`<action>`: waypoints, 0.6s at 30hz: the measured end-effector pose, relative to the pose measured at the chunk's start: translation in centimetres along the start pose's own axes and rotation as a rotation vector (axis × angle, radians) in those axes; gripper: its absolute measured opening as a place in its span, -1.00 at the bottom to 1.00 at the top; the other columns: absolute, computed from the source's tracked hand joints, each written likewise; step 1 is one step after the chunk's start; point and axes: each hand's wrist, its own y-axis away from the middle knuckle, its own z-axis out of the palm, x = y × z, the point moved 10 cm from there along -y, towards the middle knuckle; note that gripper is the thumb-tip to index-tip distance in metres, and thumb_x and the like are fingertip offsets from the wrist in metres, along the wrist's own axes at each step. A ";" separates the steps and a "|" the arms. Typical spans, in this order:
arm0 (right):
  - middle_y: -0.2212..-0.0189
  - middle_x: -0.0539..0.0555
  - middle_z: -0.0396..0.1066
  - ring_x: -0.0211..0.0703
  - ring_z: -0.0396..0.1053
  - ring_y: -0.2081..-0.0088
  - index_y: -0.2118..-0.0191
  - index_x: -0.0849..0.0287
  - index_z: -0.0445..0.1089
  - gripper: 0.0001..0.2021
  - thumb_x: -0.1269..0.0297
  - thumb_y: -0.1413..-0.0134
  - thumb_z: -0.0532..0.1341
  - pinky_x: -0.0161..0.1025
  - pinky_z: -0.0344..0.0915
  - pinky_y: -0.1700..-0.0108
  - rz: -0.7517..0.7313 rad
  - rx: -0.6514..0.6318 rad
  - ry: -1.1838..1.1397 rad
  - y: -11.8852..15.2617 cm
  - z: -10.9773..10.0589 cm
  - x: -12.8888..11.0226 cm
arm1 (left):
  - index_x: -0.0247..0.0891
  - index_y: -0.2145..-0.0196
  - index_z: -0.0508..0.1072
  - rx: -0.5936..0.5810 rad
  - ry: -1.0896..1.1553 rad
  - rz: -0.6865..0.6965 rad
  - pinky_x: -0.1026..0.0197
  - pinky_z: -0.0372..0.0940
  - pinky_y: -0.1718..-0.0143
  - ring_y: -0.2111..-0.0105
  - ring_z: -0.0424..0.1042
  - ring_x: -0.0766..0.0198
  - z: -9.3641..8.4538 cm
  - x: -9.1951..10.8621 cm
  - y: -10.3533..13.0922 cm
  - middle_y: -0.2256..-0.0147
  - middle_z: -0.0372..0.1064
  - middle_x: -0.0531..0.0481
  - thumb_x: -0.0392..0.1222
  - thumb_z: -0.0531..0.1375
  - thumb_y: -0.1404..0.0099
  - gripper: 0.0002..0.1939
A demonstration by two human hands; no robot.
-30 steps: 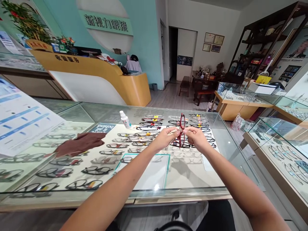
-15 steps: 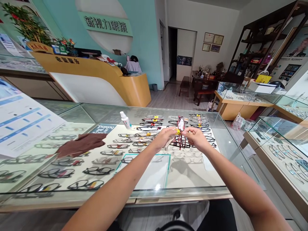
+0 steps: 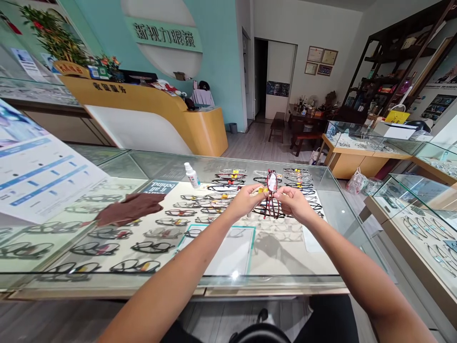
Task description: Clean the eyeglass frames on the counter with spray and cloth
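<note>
Above the glass counter, a pair of dark red glasses (image 3: 272,182) is held on end between my two hands. My left hand (image 3: 247,200) has its fingers closed at the frame's left side, with something yellow at the fingertips. From the right, my right hand (image 3: 292,201) pinches the frame near its middle. Rows of glasses lie beyond and below the hands. A white spray bottle (image 3: 192,175) stands on the counter to the left, and a brown cloth (image 3: 130,208) lies crumpled further left.
A printed board (image 3: 43,166) rises at the left of the glass counter (image 3: 285,281). A teal-edged white sheet (image 3: 223,252) lies below my forearms. More display cases (image 3: 410,238) stand to the right. A stool (image 3: 260,333) is at the bottom edge.
The view has shifted slightly, moving the background to the right. My left fingers have changed position at the yellow piece; both hands remain at the glasses.
</note>
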 end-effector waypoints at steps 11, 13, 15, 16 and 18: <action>0.80 -0.31 -0.06 -0.48 -0.25 0.71 0.52 0.10 0.28 -0.61 0.06 0.18 0.50 -0.37 -0.28 0.60 0.065 -0.047 0.011 0.6 0.8 -0.1 | -0.21 0.21 0.60 0.495 -0.588 0.392 0.15 0.31 0.11 0.16 0.52 0.11 -5.6 3.6 1.7 0.17 0.59 -0.10 -0.12 0.15 -0.41 -0.77; 0.80 -0.31 -0.05 -0.48 -0.25 0.71 0.53 0.09 0.27 -0.61 0.08 0.20 0.50 -0.38 -0.27 0.60 0.070 -0.037 -0.005 0.5 0.6 0.0 | -0.21 0.20 0.60 0.498 -0.602 0.415 0.14 0.32 0.08 0.15 0.53 0.12 -5.6 3.8 1.8 0.16 0.58 -0.10 -0.13 0.15 -0.43 -0.78; 0.81 -0.32 -0.06 -0.47 -0.26 0.71 0.49 0.08 0.26 -0.58 0.05 0.20 0.51 -0.38 -0.26 0.60 0.049 0.013 -0.036 0.4 -0.1 -0.2 | -0.23 0.15 0.60 0.526 -0.617 0.448 0.13 0.34 0.06 0.14 0.53 0.12 -5.7 4.1 2.0 0.12 0.56 -0.12 -0.12 0.16 -0.45 -0.77; 0.80 -0.33 -0.08 -0.46 -0.27 0.71 0.48 0.08 0.26 -0.56 0.01 0.20 0.52 -0.38 -0.24 0.61 0.032 0.045 -0.051 0.3 -0.6 -0.4 | -0.24 0.11 0.60 0.564 -0.624 0.470 0.13 0.35 0.06 0.13 0.53 0.12 -5.8 4.4 2.3 0.11 0.55 -0.14 -0.11 0.18 -0.45 -0.77; 0.81 -0.34 -0.11 -0.45 -0.28 0.71 0.45 0.07 0.25 -0.53 -0.04 0.19 0.53 -0.37 -0.21 0.61 -0.001 0.103 -0.074 0.2 -1.6 -0.7 | -0.25 0.07 0.58 0.659 -0.631 0.531 0.13 0.37 0.08 0.14 0.52 0.11 -6.0 5.2 3.2 0.13 0.52 -0.15 -0.10 0.21 -0.44 -0.77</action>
